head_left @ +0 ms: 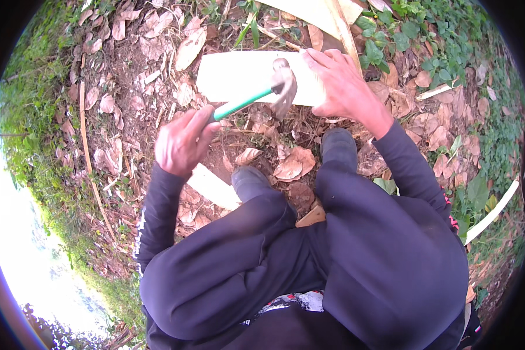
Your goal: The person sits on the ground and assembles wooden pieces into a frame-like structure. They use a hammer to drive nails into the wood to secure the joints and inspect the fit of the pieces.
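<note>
A claw hammer with a green handle is held in my left hand, fingers closed round the handle's end. Its metal head is over a pale wooden board; whether it touches the board I cannot tell. My right hand grips the board's right end, fingers over the far edge and thumb at the near edge. The board lies crosswise in front of my feet.
Dry leaves and wood scraps cover the soil. A pale wood strip lies by my left boot. Another board and a long stick are at the far side. Green plants grow at far right.
</note>
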`<state>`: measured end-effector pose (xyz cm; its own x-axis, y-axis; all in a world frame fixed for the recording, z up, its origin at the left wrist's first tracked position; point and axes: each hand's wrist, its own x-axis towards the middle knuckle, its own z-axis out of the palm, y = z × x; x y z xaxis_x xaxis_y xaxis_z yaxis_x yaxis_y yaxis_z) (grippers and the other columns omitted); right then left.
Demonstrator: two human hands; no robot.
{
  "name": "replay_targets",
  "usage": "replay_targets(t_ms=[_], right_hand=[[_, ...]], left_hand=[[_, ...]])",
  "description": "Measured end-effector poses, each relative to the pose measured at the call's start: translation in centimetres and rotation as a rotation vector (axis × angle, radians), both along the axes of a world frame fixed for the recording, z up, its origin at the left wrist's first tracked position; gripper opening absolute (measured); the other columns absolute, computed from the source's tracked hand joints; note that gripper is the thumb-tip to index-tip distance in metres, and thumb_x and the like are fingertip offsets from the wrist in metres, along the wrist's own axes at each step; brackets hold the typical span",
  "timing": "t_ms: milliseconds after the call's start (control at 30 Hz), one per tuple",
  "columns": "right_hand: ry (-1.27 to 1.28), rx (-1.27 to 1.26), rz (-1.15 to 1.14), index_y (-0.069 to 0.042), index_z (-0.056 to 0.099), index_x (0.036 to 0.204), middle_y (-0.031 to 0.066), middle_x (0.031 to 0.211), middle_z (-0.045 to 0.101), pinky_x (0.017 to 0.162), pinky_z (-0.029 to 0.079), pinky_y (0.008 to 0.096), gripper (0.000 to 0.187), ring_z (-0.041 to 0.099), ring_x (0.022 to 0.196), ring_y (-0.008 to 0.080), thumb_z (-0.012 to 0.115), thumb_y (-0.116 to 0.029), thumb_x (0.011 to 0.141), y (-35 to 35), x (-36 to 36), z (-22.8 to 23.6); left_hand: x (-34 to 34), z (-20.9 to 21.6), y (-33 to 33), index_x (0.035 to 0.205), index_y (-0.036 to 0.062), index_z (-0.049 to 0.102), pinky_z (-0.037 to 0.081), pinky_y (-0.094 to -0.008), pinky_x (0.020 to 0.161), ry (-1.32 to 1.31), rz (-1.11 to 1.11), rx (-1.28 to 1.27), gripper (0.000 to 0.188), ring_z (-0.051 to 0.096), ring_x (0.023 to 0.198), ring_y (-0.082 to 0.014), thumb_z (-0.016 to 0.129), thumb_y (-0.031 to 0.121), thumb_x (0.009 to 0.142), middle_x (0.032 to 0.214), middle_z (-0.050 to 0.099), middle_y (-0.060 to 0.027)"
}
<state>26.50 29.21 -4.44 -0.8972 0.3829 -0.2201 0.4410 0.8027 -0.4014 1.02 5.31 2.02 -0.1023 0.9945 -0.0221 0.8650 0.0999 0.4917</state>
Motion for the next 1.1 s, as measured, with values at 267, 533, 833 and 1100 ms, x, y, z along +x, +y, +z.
replay_targets(t_ms=[267,533,833,1100], right_hand=[[0.020,0.012,0.014,0.005,0.046,0.147,0.0184,0.151,0.048,0.115,0.037,0.0436,0.104,0.046,0.133,0.0353,0.083,-0.027,0.055,0.4,0.2,-0.5],[0.058,0.050,0.048,0.003,0.047,0.148,0.0174,0.151,0.049,0.112,0.038,0.0451,0.107,0.048,0.129,0.0343,0.088,-0.032,0.055,0.4,0.5,-1.0],[0.045,0.064,0.057,0.003,0.045,0.149,0.0183,0.152,0.048,0.114,0.037,0.0448,0.110,0.048,0.129,0.0347,0.089,-0.031,0.054,0.4,0.5,-1.1],[0.001,0.044,0.051,0.003,0.045,0.149,0.0183,0.151,0.048,0.115,0.036,0.0457,0.109,0.047,0.131,0.0353,0.089,-0.030,0.055,0.0,0.1,-0.8]], left_hand=[[-4.4,-1.2,3.9,0.112,0.0085,0.066,0.048,-0.0367,0.046,0.349,-0.282,-0.084,0.027,0.056,0.052,-0.0204,0.062,0.034,0.102,0.072,0.056,-0.0051],[-5.8,-2.1,4.9,0.106,0.0117,0.064,0.044,-0.0355,0.042,0.303,-0.259,0.013,0.025,0.051,0.049,-0.0165,0.061,0.036,0.103,0.066,0.048,-0.0012],[-5.8,-2.2,4.0,0.110,0.0117,0.067,0.047,-0.0346,0.044,0.309,-0.303,0.081,0.027,0.053,0.053,-0.0150,0.068,0.036,0.098,0.068,0.049,-0.0008],[-5.8,-3.1,3.4,0.110,0.0108,0.067,0.047,-0.0334,0.043,0.248,-0.289,-0.023,0.025,0.054,0.052,-0.0150,0.064,0.034,0.101,0.068,0.053,-0.0013]])
